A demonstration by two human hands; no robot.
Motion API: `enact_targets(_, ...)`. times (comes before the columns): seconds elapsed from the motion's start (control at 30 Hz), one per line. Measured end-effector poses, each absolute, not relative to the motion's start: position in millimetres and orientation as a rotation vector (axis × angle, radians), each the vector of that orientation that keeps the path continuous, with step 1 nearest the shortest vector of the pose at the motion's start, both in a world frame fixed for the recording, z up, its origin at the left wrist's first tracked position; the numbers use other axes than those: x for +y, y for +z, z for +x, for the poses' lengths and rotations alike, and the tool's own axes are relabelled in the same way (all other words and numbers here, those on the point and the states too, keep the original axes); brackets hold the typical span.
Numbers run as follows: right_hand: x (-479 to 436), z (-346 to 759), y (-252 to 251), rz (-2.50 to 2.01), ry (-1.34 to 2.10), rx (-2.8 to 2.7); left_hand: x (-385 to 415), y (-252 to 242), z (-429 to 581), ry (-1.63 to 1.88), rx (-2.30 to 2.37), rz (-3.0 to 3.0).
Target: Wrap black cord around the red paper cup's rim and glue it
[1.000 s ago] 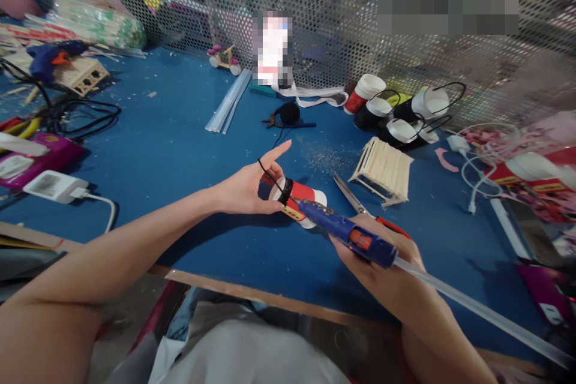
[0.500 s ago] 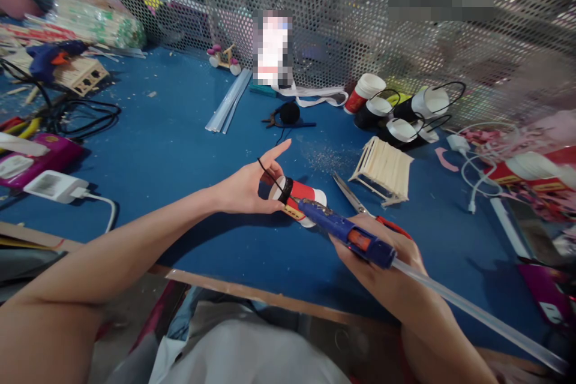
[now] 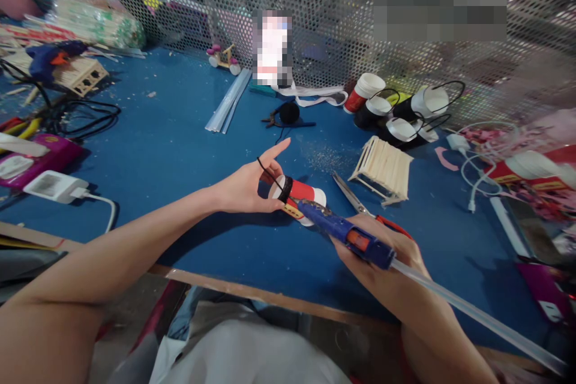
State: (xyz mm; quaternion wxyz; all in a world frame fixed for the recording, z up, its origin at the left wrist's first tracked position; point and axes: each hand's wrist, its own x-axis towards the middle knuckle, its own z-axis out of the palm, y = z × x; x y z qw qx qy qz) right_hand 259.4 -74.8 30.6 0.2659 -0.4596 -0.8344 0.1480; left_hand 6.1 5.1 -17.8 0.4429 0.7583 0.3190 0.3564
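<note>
My left hand [image 3: 247, 187] grips a red and white paper cup [image 3: 305, 189] by its open end, the thumb-side finger stretched up and away. The cup lies on its side, with black cord [image 3: 286, 188] wound in a band near its rim. A strand of the cord passes over the fingers of that hand. My right hand [image 3: 400, 246] is closed round a blue glue gun [image 3: 335, 225], a long clear glue stick [image 3: 472, 309] sticking out of its rear. The nozzle is at the cord band; whether it touches cannot be told. Beyond lies a ball of black cord [image 3: 289, 113].
Scissors [image 3: 353, 195] and a wooden stick frame [image 3: 383, 169] lie right of the cup. Black-wrapped cups [image 3: 375, 111] stand at the back right. Glue sticks [image 3: 228, 102] lie at the back. Another glue gun [image 3: 51, 60] and a power strip [image 3: 49, 159] are at left.
Almost nothing differs. The glue gun has shifted very slightly at the cup; both hands keep their hold.
</note>
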Motion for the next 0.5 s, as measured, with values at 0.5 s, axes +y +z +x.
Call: enact_targets(0.5, -66.1, 264.9, 30.3, -1.318, 0.352, -2.216, 5.1, -17.9, 6.4, 0.912, 0.758, 1.958)
